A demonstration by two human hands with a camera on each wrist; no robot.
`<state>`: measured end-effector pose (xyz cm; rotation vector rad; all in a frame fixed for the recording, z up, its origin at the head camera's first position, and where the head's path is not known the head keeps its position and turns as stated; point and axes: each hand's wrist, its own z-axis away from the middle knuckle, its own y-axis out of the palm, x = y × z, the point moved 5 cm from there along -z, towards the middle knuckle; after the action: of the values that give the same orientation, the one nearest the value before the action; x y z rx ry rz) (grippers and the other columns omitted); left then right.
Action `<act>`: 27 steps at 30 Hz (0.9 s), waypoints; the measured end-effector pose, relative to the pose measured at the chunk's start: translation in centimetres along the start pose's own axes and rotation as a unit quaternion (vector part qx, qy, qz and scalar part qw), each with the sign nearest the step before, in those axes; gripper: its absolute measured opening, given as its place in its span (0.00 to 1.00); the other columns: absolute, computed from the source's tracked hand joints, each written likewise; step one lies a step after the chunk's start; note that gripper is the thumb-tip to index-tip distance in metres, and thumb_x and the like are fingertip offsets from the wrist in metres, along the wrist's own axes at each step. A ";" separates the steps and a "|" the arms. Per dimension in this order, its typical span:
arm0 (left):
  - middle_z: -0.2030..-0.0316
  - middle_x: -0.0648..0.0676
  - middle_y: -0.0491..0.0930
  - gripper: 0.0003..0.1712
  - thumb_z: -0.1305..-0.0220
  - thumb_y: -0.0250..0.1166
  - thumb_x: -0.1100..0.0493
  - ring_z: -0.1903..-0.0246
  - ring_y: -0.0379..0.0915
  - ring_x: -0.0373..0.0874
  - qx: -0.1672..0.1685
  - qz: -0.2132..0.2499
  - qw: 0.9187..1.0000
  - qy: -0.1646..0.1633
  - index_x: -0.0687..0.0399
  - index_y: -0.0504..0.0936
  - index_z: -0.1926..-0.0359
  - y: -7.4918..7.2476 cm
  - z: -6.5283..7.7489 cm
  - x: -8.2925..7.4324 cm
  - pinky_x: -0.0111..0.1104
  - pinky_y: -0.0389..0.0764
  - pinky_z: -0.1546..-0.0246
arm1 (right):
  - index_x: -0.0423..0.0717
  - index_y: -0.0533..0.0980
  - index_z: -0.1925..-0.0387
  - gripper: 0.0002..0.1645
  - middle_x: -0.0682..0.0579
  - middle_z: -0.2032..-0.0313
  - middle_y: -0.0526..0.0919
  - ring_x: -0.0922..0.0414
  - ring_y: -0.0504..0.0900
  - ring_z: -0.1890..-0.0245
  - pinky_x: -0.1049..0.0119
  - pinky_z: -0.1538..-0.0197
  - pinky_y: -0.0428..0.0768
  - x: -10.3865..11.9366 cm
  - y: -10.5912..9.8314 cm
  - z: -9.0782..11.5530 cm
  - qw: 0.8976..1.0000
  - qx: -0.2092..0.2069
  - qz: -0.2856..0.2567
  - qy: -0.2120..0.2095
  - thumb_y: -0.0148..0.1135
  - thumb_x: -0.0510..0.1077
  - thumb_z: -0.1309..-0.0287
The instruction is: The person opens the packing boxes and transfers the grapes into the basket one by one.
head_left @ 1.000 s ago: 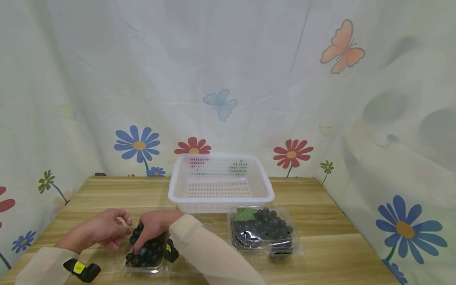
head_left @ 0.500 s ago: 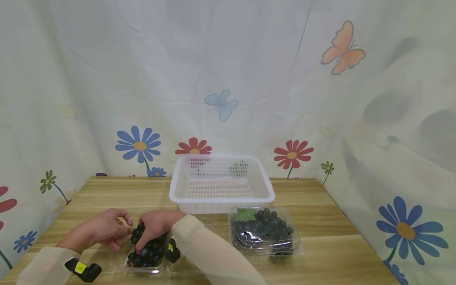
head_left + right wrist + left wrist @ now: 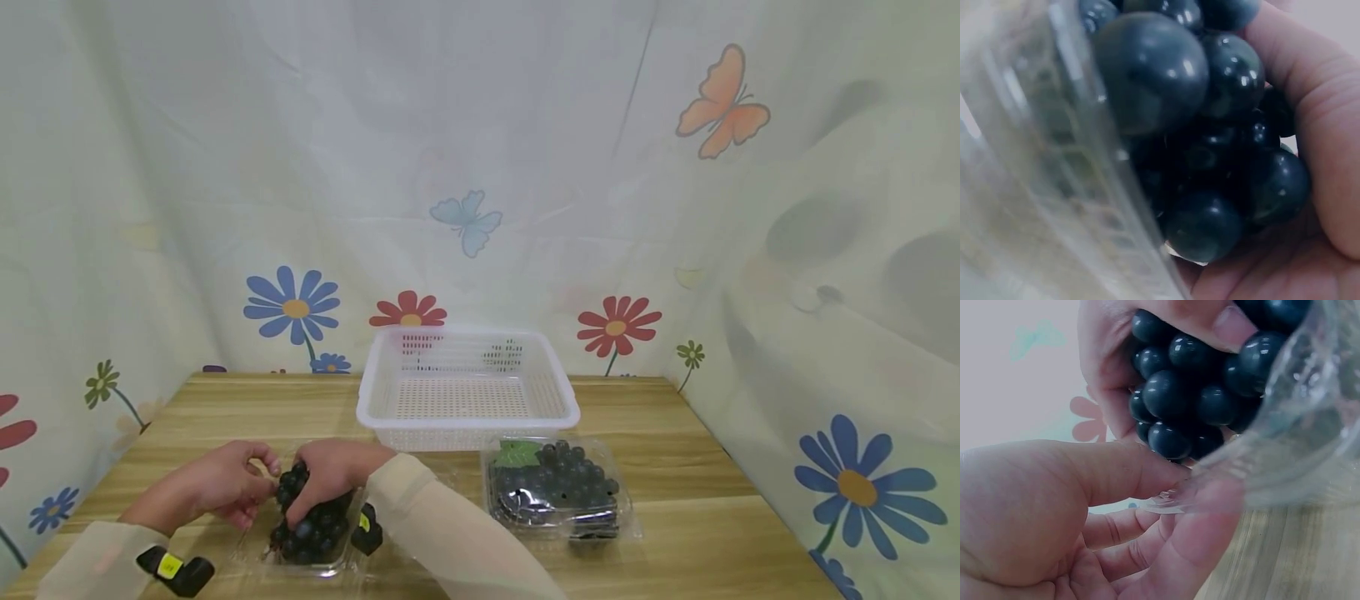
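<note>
My right hand point(image 3: 330, 471) curls round a bunch of dark grapes point(image 3: 315, 533) in an open clear plastic box at the front left. In the right wrist view, the grapes point(image 3: 1210, 150) lie against its palm and thumb. Thumb and forefinger of my left hand point(image 3: 225, 483) pinch the edge of the clear box point(image 3: 1310, 450), as the left wrist view shows. Some grapes point(image 3: 1172, 394) rise above the box's rim between the two hands. The right hand hides part of the bunch.
A white perforated plastic basket point(image 3: 468, 422) stands at the back middle of the wooden table point(image 3: 675, 467). Right of the hands lies a closed clear box point(image 3: 558, 492) of dark grapes with a green leaf point(image 3: 517, 454). A flowered curtain point(image 3: 480, 125) hangs behind.
My right hand and the bunch of grapes have shifted slightly to the right, and the bunch sits a little differently in the box. The left hand keeps its place at the box's edge.
</note>
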<state>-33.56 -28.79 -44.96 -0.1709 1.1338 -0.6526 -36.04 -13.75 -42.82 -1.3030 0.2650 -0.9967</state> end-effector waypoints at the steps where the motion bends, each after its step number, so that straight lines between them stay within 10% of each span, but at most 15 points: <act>1: 0.76 0.55 0.76 0.12 0.35 0.63 0.67 0.80 0.76 0.45 -0.001 0.000 1.000 0.000 0.61 0.72 0.53 0.0 0.0 0.0 0.37 0.88 0.75 | 0.59 0.75 0.54 0.27 0.66 0.64 0.79 0.69 0.77 0.64 0.80 0.62 0.76 -0.1 -0.1 0.1 1.000 -0.007 -0.004 -0.002 0.78 0.60 0.52; 27: 0.77 0.56 0.76 0.13 0.36 0.64 0.67 0.81 0.77 0.45 -0.009 -0.015 1.000 0.012 0.62 0.72 0.52 0.2 0.1 -0.3 0.37 0.87 0.77 | 0.57 0.76 0.55 0.28 0.62 0.64 0.80 0.65 0.80 0.64 0.73 0.60 0.83 -2.3 -3.2 3.6 0.978 -0.084 -0.191 -0.023 0.82 0.54 0.57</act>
<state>-33.44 -28.45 -44.77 -0.1969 1.1634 -0.6729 -36.43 -9.40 -39.74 -1.5660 0.0626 -1.2853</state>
